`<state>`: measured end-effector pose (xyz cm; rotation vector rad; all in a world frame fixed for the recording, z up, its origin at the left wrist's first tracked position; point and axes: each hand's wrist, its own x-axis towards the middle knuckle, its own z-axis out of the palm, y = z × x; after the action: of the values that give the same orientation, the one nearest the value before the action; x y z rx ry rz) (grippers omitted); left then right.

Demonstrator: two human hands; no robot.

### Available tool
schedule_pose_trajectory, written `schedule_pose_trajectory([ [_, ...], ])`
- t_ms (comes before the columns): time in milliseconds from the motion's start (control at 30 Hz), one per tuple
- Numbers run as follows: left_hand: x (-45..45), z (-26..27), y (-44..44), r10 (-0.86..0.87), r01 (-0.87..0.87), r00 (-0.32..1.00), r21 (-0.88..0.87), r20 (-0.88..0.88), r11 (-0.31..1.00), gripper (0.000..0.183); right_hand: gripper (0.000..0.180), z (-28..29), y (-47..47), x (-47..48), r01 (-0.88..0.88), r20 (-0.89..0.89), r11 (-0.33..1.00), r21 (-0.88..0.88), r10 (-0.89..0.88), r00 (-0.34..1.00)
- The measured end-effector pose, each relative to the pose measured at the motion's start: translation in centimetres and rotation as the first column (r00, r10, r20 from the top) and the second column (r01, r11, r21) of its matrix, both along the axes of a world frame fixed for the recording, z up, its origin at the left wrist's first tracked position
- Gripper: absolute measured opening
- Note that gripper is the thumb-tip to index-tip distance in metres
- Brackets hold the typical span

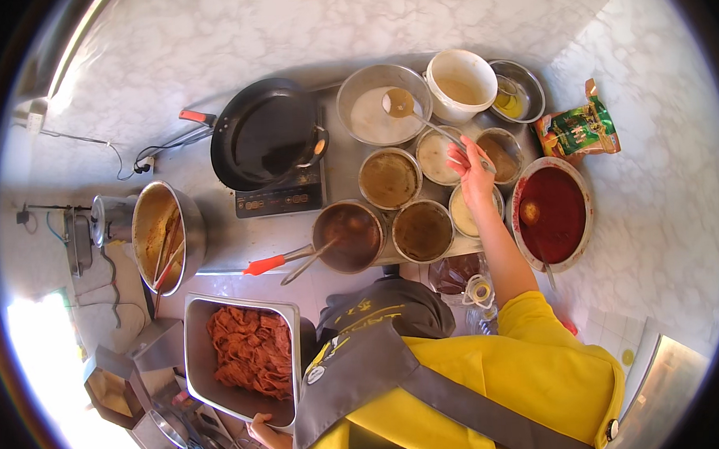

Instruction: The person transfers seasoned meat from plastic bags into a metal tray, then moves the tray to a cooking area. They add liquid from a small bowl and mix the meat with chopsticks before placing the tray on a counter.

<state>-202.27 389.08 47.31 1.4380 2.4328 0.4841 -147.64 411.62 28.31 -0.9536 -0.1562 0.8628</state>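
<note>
My right hand [473, 170] grips the handle of a metal ladle [399, 102], whose bowl, with some white stuff in it, is over a steel bowl of white granules [379, 114]. Down at the lower left, my left hand [262, 428] holds the rim of a deep steel pan [239, 299]. Reddish marinated meat slices [251, 350] lie in that pan. Below my right hand and forearm stand round containers, one with a pale yellow powder [465, 212] and one with a brown powder [422, 231].
A black frying pan [267, 135] sits on an induction cooker [280, 200]. A small saucepan [349, 237] holds dark sauce. An oval tub of red sauce [554, 212], a white bucket [463, 84] and a green packet [579, 131] stand at right. A big steel pot [190, 236] is at left.
</note>
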Motion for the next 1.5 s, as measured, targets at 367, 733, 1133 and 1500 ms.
schedule_pose_trajectory([
  [367, -1.2, -0.9, 0.2, 0.091, -0.089, 0.987, -0.021, 0.131, 0.996, 0.020, 0.027, -1.4, -9.5, 1.7, 0.039, 0.180, 0.975, -0.221, 0.002, 0.984],
  [733, -3.5, -1.6, 0.4, -0.007, 0.000, 0.981, 0.036, 0.193, 0.999, 0.019, 0.020, -5.4, -8.7, -0.4, -0.024, 0.577, 0.957, -0.288, 0.193, 0.793],
  [1133, -4.0, -0.8, 2.3, -0.152, 0.146, 0.987, -0.108, -0.054, 0.983, 0.024, 0.029, -4.4, -13.8, 0.7, 0.185, -0.081, 0.967, -0.174, -0.201, 0.976],
  [1500, -9.1, -4.1, 4.7, 0.132, -0.159, 0.946, 0.068, 0.297, 0.985, 0.025, 0.025, -1.0, -23.1, -5.2, 0.389, 0.380, 0.839, -0.380, -0.242, 0.893],
])
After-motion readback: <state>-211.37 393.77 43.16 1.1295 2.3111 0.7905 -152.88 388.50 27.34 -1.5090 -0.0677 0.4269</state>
